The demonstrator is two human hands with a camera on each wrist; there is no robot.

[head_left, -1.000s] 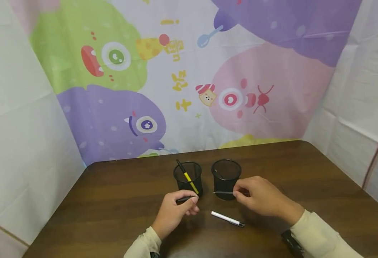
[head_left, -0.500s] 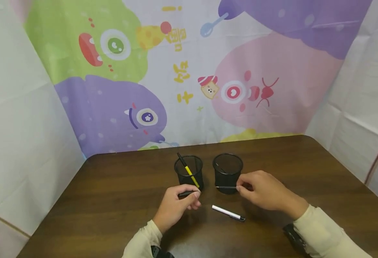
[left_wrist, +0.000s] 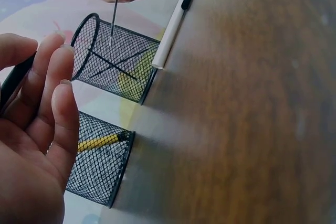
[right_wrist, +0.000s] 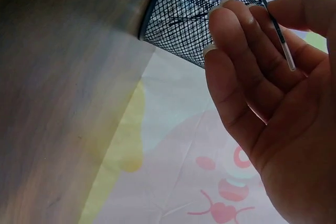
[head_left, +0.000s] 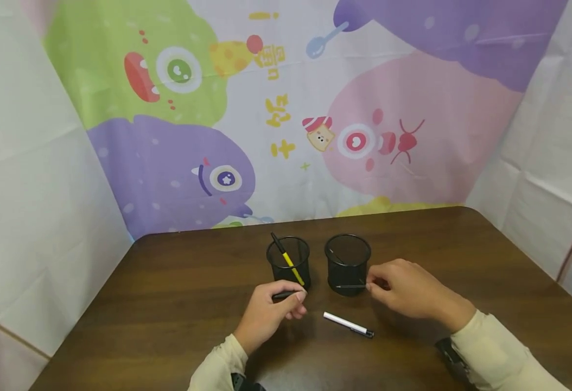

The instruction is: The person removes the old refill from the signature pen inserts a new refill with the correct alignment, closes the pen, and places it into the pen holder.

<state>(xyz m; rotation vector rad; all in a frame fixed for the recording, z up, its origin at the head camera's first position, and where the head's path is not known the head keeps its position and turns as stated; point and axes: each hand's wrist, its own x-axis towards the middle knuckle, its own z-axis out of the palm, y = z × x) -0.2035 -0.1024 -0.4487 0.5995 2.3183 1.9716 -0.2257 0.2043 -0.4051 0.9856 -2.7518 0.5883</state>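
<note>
My left hand (head_left: 272, 312) holds a black pen-like barrel (left_wrist: 16, 81) between thumb and index finger; its ends are mostly hidden. My right hand (head_left: 415, 293) pinches a thin dark pen refill (right_wrist: 287, 55) with a clear end, level in front of the right black mesh pen cup (head_left: 347, 276). Through that cup's mesh, thin dark sticks (left_wrist: 123, 71) cross each other. The left mesh pen cup (head_left: 283, 275), just beyond my left hand, contains a leaning yellow pen (head_left: 291, 264) with a black upper end. On the table between my hands lies a white pen (head_left: 347, 324) with a black clip.
Both cups stand side by side on the brown wooden table (head_left: 193, 304). Behind its far edge hangs a cloth (head_left: 286, 195) printed with cartoon figures, and white cloth (head_left: 32, 152) encloses the sides.
My right hand has shifted slightly right with the refill, which now shows fainter before the right cup. My left hand keeps its grip on the barrel. The head view has tilted a little downward.
</note>
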